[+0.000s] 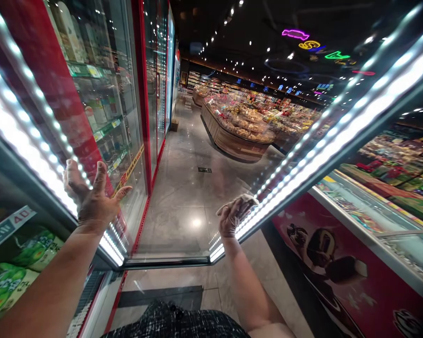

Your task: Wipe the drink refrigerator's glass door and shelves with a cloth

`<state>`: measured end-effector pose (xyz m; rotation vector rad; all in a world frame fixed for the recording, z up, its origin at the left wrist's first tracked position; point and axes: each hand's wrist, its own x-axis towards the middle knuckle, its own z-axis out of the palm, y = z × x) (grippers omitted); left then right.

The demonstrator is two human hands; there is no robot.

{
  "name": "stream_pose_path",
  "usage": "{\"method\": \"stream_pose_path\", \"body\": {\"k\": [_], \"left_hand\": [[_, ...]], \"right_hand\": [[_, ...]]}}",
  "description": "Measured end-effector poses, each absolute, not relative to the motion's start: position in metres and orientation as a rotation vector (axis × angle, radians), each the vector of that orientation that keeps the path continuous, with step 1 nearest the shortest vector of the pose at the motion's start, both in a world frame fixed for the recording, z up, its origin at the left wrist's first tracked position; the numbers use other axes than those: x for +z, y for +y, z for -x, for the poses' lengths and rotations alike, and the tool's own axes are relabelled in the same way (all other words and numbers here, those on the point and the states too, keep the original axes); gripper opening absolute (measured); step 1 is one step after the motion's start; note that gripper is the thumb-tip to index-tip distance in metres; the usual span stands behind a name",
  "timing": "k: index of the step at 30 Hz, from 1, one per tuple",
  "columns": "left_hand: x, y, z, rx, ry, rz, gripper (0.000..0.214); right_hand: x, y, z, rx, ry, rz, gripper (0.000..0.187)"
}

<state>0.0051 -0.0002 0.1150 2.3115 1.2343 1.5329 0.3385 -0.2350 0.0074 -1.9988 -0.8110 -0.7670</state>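
Observation:
My left hand (93, 195) is open, fingers spread, pressed flat against the lit left edge of a glass cooler door (176, 188) that swings out in front of me. My right hand (232, 216) is closed on a white cloth (245, 203) and holds it against the door's right lit frame (324, 150). Through the glass I see the shop floor. Both forearms reach forward from the bottom of the view.
A red-framed cooler (91, 108) with bottles on shelves runs along the left. Green drink packs (17, 263) sit at lower left. A chest freezer (373, 220) with a red ice-cream picture stands at right. Beyond, a wooden display island (239, 136) with goods stands on the grey tiled aisle.

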Motion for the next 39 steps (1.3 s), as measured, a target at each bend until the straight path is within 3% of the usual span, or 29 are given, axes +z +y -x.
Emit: {"method": "stream_pose_path", "body": {"k": [4,10,16,21,27,33,39], "left_hand": [[0.114,-0.002,-0.003,1.528,1.227,-2.331,0.088],[0.11,-0.004,0.001,1.605,1.209,-2.423,0.088],[0.097,-0.004,0.006,1.552,1.245,-2.37,0.078],[0.09,-0.004,0.01,1.513,1.233,-2.407,0.077],[0.093,-0.007,0.011,1.483,1.279,-2.432,0.081],[0.088,-0.003,0.013,1.537,1.274,-2.477,0.083],[0.081,0.002,0.018,1.527,1.233,-2.515,0.088]], "right_hand": [[0.006,-0.234,-0.337,-0.845,-0.729,1.958,0.068],[0.006,-0.218,-0.319,-0.901,-1.123,1.983,0.057],[0.015,-0.21,-0.306,-0.992,-1.029,1.981,0.059],[0.016,-0.205,-0.291,-1.007,-1.33,1.987,0.051],[0.031,-0.204,-0.3,-1.035,-0.988,1.936,0.069],[0.023,-0.194,-0.268,-1.006,-1.398,1.981,0.053],[0.043,-0.193,-0.276,-1.023,-1.118,1.994,0.053]]}}
